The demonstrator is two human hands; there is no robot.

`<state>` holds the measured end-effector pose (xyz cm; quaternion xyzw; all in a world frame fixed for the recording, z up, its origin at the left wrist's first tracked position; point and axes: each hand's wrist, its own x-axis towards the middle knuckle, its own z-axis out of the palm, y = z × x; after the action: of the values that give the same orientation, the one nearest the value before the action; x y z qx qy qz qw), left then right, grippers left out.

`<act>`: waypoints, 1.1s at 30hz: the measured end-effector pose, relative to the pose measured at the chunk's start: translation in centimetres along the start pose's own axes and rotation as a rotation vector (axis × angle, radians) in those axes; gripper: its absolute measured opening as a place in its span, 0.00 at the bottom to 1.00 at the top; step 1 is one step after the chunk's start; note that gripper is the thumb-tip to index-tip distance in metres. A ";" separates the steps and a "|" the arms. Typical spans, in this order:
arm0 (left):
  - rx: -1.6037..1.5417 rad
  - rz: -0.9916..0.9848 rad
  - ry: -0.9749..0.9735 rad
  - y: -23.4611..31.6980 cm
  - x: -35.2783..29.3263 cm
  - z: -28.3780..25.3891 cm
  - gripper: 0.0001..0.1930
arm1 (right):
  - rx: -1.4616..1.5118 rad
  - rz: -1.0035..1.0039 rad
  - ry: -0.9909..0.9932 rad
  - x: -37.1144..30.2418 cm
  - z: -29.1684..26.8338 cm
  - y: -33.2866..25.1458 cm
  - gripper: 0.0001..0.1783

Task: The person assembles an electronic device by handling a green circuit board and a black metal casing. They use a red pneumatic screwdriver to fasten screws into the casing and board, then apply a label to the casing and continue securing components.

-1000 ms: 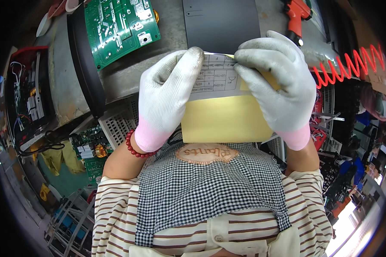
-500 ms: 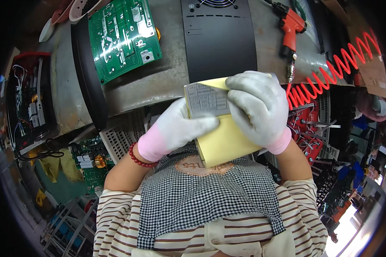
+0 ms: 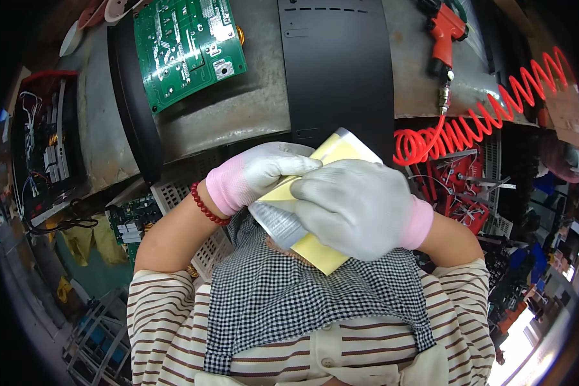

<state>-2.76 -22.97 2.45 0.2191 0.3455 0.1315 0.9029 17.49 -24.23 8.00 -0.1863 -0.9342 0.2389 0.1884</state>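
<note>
a green board (image 3: 190, 48) lies on a metal desk (image 3: 257, 90), a red air tool (image 3: 445, 37) and coiled hose (image 3: 439, 143) at right.

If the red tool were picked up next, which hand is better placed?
Probably the right hand: the red tool lies toward its side, right of the black panel. The left hand is farther off, pinching the yellow sheet.
</note>
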 end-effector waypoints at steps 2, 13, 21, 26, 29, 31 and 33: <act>0.168 0.056 0.076 -0.5 0.0 -0.2 0.23 | 0.012 0.017 0.139 -0.3 -1.8 0.0 0.10; 1.896 0.767 0.205 -1.8 0.7 4.4 0.12 | 0.718 1.026 0.409 -1.8 -4.4 10.6 0.23; 1.770 0.744 0.485 -1.7 0.3 4.0 0.06 | 0.585 0.948 0.317 -0.3 -2.7 13.3 0.21; 1.710 0.715 0.500 -1.9 0.8 3.9 0.04 | 0.575 0.937 0.270 0.0 -2.7 13.3 0.20; 1.698 0.699 0.497 -1.6 1.1 3.9 0.03 | 0.588 0.942 0.267 -0.1 -2.7 13.5 0.19; 1.700 0.685 0.496 -1.5 1.2 3.9 0.04 | 0.616 0.932 0.269 -0.3 -2.7 13.7 0.20; 1.708 0.675 0.494 -1.5 1.2 3.9 0.04 | 0.604 0.942 0.268 -0.5 -2.7 13.9 0.20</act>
<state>0.92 -24.97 3.65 0.8593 0.4245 0.1310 0.2534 22.69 -12.03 2.87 -0.5491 -0.6087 0.5273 0.2233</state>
